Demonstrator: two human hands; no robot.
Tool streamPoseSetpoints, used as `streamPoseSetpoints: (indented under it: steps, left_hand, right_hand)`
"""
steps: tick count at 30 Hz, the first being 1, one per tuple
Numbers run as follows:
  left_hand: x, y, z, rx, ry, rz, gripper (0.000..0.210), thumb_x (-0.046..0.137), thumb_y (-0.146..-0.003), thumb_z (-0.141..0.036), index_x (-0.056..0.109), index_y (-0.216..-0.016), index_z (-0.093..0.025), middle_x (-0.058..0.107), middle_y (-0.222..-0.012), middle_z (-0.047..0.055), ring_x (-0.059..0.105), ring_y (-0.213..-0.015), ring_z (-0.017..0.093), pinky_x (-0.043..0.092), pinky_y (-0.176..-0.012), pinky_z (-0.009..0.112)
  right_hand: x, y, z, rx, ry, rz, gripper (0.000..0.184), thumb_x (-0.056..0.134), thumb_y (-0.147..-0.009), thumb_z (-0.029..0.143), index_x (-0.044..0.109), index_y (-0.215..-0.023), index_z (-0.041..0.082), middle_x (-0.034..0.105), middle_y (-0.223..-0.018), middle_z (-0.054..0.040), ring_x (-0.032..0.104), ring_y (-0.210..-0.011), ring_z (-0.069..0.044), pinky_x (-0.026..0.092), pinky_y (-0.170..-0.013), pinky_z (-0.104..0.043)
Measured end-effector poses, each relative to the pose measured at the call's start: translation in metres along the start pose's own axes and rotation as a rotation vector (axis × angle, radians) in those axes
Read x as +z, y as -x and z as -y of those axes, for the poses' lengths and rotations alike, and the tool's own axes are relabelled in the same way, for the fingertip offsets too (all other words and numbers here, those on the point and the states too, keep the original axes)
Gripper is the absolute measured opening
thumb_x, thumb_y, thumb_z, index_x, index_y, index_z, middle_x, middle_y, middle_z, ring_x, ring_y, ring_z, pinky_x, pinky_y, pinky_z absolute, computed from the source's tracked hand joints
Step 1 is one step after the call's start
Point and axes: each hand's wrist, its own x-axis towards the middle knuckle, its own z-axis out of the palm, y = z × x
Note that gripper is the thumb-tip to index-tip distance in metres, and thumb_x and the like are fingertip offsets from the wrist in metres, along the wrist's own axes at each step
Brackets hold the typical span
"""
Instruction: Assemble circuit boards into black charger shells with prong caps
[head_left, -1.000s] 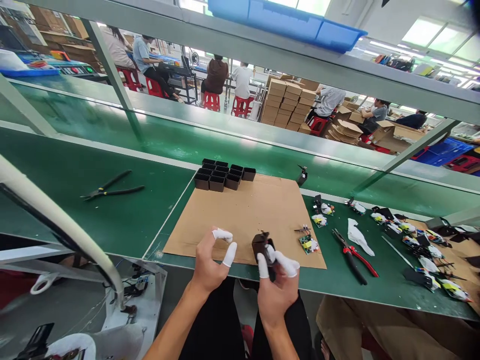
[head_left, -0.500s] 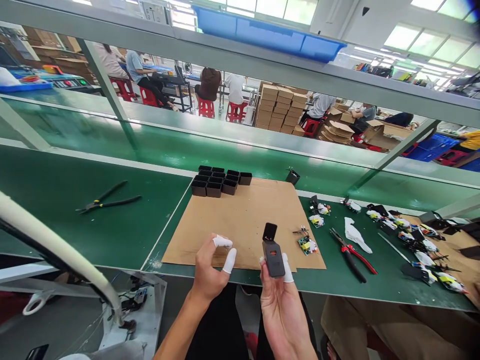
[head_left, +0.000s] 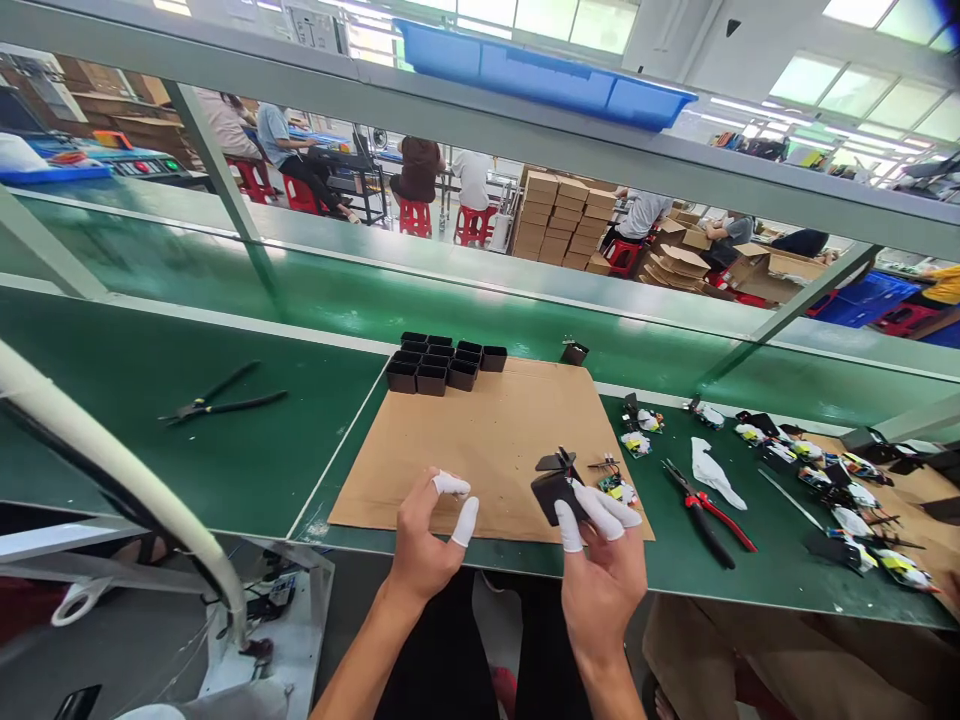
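My right hand point(head_left: 604, 585), with white finger cots on, grips a black charger case point(head_left: 553, 497) over the near right part of a cardboard sheet point(head_left: 487, 440). A thin black flap stands off the top of the case. My left hand point(head_left: 426, 540) is empty above the sheet's front edge, its cot-covered thumb and forefinger curved and apart. Beyond my right hand, partly hidden by it, is a small circuit board point(head_left: 618, 487). Several open black cases point(head_left: 431, 380) stand grouped at the sheet's far left corner. A lone black case with prongs point(head_left: 575, 353) sits at the far right corner.
Red-handled pliers point(head_left: 705, 520) and a crumpled white cloth point(head_left: 716, 475) lie to the right, before several circuit boards point(head_left: 847, 490). Dark-handled pliers point(head_left: 217, 403) lie left. A pale hose point(head_left: 112, 450) crosses at left. A person's leg point(head_left: 705, 650) is close on the right.
My right hand has turned over, palm now down, and swung the charger case round, so its port face no longer shows. The left hand stays almost in place.
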Motion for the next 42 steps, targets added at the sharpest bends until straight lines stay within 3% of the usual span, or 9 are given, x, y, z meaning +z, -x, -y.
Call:
streamPoseSetpoints:
  steps: [4, 10, 17, 21, 25, 30, 33, 37, 42]
  left_hand:
    - [-0.001, 0.0, -0.002, 0.015, -0.005, 0.004, 0.008, 0.068, -0.099, -0.017, 0.065, -0.103, -0.024, 0.069, -0.097, 0.004, 0.069, -0.093, 0.021, 0.057, -0.086, 0.035]
    - [-0.001, -0.003, -0.004, 0.028, -0.011, -0.013, 0.008, 0.068, -0.099, -0.016, 0.066, -0.102, -0.023, 0.069, -0.096, 0.003, 0.069, -0.09, 0.02, 0.057, -0.084, 0.033]
    - [-0.001, 0.0, -0.002, 0.005, -0.003, -0.008, 0.006, 0.069, -0.099, -0.018, 0.066, -0.1, -0.024, 0.07, -0.095, 0.003, 0.069, -0.091, 0.021, 0.057, -0.085, 0.033]
    - [-0.003, -0.001, -0.003, 0.001, 0.005, -0.009, 0.006, 0.069, -0.1, -0.018, 0.066, -0.1, -0.024, 0.069, -0.095, 0.004, 0.068, -0.09, 0.021, 0.057, -0.083, 0.034]
    - [-0.004, -0.001, -0.002, -0.009, 0.017, -0.006, 0.006, 0.068, -0.101, -0.019, 0.065, -0.1, -0.024, 0.068, -0.094, 0.003, 0.068, -0.089, 0.02, 0.056, -0.083, 0.033]
    - [-0.003, -0.001, -0.001, -0.022, 0.034, 0.019, 0.006, 0.068, -0.101, -0.02, 0.065, -0.102, -0.024, 0.068, -0.096, 0.004, 0.067, -0.09, 0.021, 0.055, -0.083, 0.034]
    - [-0.001, -0.001, -0.001, -0.024, 0.045, 0.029, 0.006, 0.068, -0.1, -0.019, 0.065, -0.101, -0.024, 0.067, -0.096, 0.003, 0.067, -0.09, 0.021, 0.055, -0.082, 0.034]
    - [-0.002, 0.003, 0.003, -0.036, 0.058, 0.051, 0.005, 0.067, -0.1, -0.02, 0.064, -0.102, -0.024, 0.067, -0.098, 0.004, 0.067, -0.091, 0.022, 0.056, -0.083, 0.036]
    - [-0.007, 0.005, 0.003, -0.047, 0.086, 0.157, 0.034, 0.069, -0.097, -0.024, 0.06, -0.13, -0.025, 0.072, -0.109, 0.006, 0.073, -0.097, 0.023, 0.063, -0.09, 0.038]
  right_hand:
    - [-0.006, 0.0, -0.027, -0.253, 0.326, 0.225, 0.021, 0.068, -0.108, 0.026, 0.085, -0.119, 0.027, 0.076, -0.117, -0.0116, 0.077, -0.108, -0.025, 0.067, -0.095, -0.042]
    - [0.0, 0.003, -0.009, -0.22, 0.28, 0.238, 0.021, 0.069, -0.107, 0.023, 0.084, -0.122, 0.026, 0.075, -0.121, -0.0115, 0.078, -0.111, -0.024, 0.066, -0.099, -0.039]
    - [0.007, 0.014, -0.009, 0.014, 0.125, 0.273, 0.019, 0.076, -0.1, 0.033, 0.089, -0.112, 0.029, 0.078, -0.108, -0.0097, 0.078, -0.101, -0.025, 0.065, -0.092, -0.038]
    - [0.011, 0.015, -0.009, 0.211, -0.005, 0.194, 0.025, 0.088, -0.09, 0.045, 0.088, -0.103, 0.024, 0.08, -0.105, -0.0093, 0.079, -0.101, -0.025, 0.067, -0.092, -0.039]
    - [0.012, 0.021, 0.003, 0.498, -0.215, 0.102, 0.04, 0.074, -0.101, 0.058, 0.08, -0.12, 0.023, 0.085, -0.113, -0.0086, 0.084, -0.102, -0.024, 0.073, -0.087, -0.04]
    - [0.012, 0.026, 0.033, 1.141, -0.806, -0.068, 0.028, 0.089, -0.092, 0.035, 0.083, -0.118, 0.026, 0.086, -0.127, -0.0024, 0.084, -0.115, -0.02, 0.071, -0.098, -0.03]
    - [0.014, 0.026, 0.049, 1.243, -0.874, -0.105, 0.022, 0.085, -0.094, 0.025, 0.084, -0.116, 0.025, 0.086, -0.128, -0.0014, 0.085, -0.112, -0.019, 0.072, -0.097, -0.029]
    - [0.021, 0.027, 0.053, 1.188, -0.837, -0.064, 0.032, 0.091, -0.089, 0.032, 0.082, -0.119, 0.025, 0.086, -0.127, -0.003, 0.084, -0.115, -0.02, 0.071, -0.099, -0.029]
    - [0.035, 0.028, 0.031, 0.725, -0.499, -0.002, 0.049, 0.093, -0.086, 0.048, 0.073, -0.124, 0.024, 0.082, -0.128, -0.008, 0.081, -0.115, -0.025, 0.072, -0.092, -0.036]
